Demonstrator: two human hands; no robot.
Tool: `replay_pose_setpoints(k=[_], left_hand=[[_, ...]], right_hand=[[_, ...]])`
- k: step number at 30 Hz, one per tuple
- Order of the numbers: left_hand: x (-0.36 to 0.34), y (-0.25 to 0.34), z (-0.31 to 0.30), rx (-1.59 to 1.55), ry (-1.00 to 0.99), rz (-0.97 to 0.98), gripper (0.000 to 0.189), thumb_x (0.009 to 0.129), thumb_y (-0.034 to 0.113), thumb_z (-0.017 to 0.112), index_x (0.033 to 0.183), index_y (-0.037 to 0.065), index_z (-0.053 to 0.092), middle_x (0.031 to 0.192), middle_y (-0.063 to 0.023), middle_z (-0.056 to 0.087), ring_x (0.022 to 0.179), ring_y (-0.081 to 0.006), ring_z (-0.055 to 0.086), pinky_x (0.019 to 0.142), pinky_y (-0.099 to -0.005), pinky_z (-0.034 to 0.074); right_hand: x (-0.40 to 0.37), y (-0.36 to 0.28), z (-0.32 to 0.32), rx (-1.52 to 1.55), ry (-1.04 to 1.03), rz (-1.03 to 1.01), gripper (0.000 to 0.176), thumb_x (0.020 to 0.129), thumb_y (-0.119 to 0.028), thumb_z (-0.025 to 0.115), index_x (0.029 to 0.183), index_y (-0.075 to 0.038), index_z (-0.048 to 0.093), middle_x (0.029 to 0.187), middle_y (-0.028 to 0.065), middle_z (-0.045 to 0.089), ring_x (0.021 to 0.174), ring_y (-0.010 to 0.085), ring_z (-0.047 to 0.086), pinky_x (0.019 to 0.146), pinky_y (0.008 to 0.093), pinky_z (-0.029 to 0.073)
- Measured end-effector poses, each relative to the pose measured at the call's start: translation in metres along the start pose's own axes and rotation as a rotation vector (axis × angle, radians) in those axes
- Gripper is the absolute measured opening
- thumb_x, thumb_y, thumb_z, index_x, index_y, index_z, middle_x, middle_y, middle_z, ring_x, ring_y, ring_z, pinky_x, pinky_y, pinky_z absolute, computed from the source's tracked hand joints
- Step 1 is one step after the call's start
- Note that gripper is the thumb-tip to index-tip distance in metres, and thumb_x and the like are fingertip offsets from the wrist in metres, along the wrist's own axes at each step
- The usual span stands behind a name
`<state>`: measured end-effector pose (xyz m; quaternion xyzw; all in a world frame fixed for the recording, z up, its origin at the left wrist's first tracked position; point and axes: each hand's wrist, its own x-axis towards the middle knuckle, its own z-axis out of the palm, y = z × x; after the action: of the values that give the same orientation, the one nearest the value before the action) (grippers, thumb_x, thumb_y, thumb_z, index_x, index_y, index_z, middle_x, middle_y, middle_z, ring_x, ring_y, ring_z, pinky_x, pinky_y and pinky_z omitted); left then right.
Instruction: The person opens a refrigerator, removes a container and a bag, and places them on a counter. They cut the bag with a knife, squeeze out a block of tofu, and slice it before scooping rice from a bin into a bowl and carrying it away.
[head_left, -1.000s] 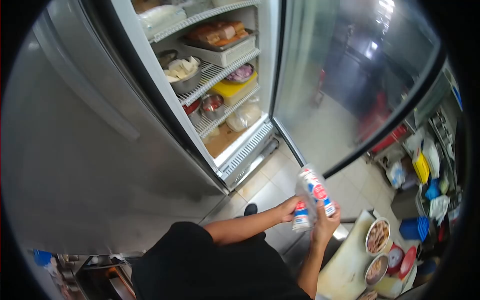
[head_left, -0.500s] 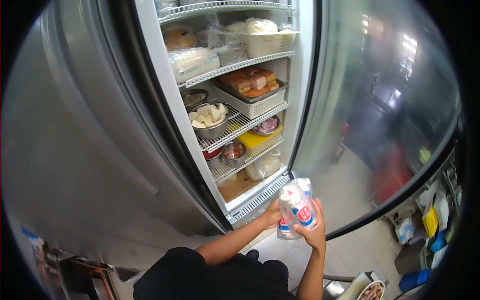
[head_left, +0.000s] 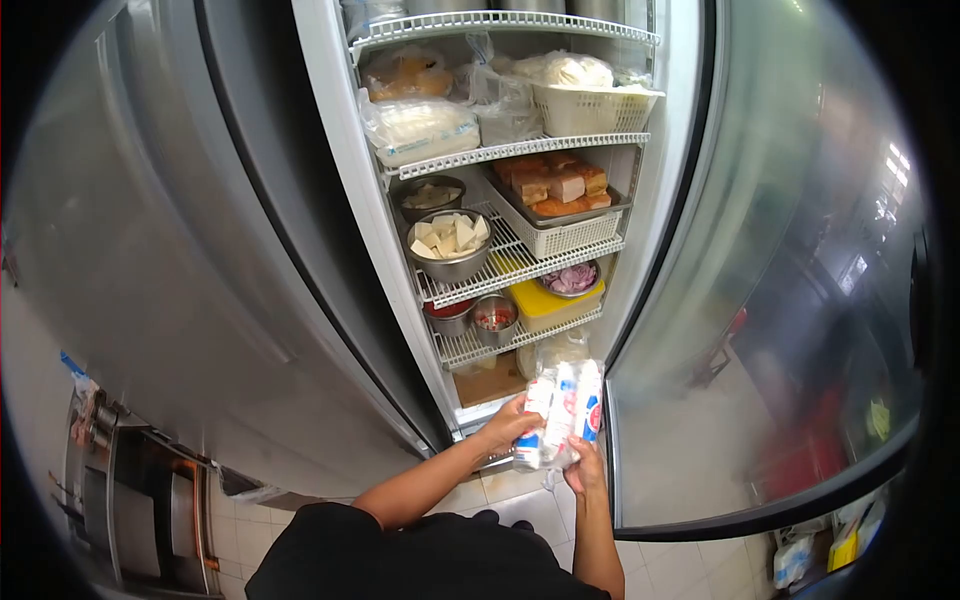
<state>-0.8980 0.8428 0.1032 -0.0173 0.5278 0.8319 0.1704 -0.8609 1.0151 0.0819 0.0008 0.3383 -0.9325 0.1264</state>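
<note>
In front of the open fridge, both hands grip a bundle of white tube-shaped packets (head_left: 562, 405) with blue and red printing and clear plastic around them. My left hand (head_left: 508, 424) is closed on the bundle's left side. Closed on its lower right is my right hand (head_left: 586, 466), thumb lying over the front. The packets stand nearly upright, and what is inside them cannot be made out. Behind their upper end, a clear bag (head_left: 562, 347) sits at the bottom of the fridge.
Wire shelves hold a bowl of white chunks (head_left: 450, 246), a tray of browned meat blocks (head_left: 560, 208), a yellow-lidded container (head_left: 556, 302) and small metal bowls (head_left: 495, 318). The glass door (head_left: 770, 300) stands open at right; a steel door (head_left: 180, 250) is at left.
The packets have tilted and turned in my hands, showing several tubes side by side, and have shifted slightly left. My right hand has slid lower on them. The view has turned.
</note>
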Motion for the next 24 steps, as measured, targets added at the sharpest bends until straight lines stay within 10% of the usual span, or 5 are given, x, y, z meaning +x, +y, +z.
replay_pose_setpoints(k=[7,10,17,21,24], left_hand=[[0.021,0.001,-0.015,0.318,0.295,0.355,0.062,0.074,0.009,0.070,0.127,0.001,0.040,0.100,-0.0053,0.059,0.085,-0.0092,0.055,0.071,-0.0235,0.047],[0.000,0.040,0.008,0.232,0.192,0.109,0.040,0.077,0.002,0.062,0.114,0.000,0.049,0.096,-0.0060,0.061,0.082,-0.0119,0.059,0.074,-0.0259,0.050],[-0.012,0.047,0.032,-0.152,0.075,0.313,0.046,0.077,0.002,0.061,0.119,-0.004,0.043,0.103,-0.0094,0.059,0.085,-0.0121,0.059,0.075,-0.0241,0.049],[0.001,0.053,0.006,0.286,0.199,0.192,0.041,0.076,0.004,0.059,0.114,-0.003,0.043,0.095,-0.0075,0.058,0.078,-0.0096,0.056,0.071,-0.0238,0.047],[0.029,0.046,-0.012,0.520,0.377,0.493,0.024,0.074,0.009,0.059,0.096,0.002,0.053,0.082,-0.0052,0.060,0.069,-0.0124,0.054,0.065,-0.0288,0.046]], right_hand=[[0.045,0.002,0.006,-0.099,0.049,-0.127,0.032,0.077,-0.004,0.060,0.107,0.001,0.053,0.090,0.0054,0.061,0.078,0.0128,0.060,0.070,0.0278,0.051],[0.046,-0.017,0.017,-0.034,-0.050,-0.041,0.031,0.077,-0.008,0.060,0.106,0.003,0.054,0.092,0.0076,0.062,0.083,0.0153,0.061,0.076,0.0304,0.050],[0.051,-0.015,0.013,0.134,-0.171,0.143,0.053,0.072,-0.012,0.062,0.120,0.004,0.045,0.106,0.0114,0.059,0.095,0.0204,0.060,0.087,0.0336,0.048],[0.048,-0.026,0.018,-0.108,-0.219,0.018,0.059,0.067,-0.011,0.068,0.121,0.002,0.045,0.106,0.0099,0.059,0.094,0.0183,0.060,0.087,0.0320,0.047],[0.044,-0.025,0.003,-0.429,-0.272,-0.021,0.057,0.068,-0.009,0.069,0.118,0.001,0.047,0.101,0.0075,0.061,0.089,0.0161,0.061,0.082,0.0299,0.048]])
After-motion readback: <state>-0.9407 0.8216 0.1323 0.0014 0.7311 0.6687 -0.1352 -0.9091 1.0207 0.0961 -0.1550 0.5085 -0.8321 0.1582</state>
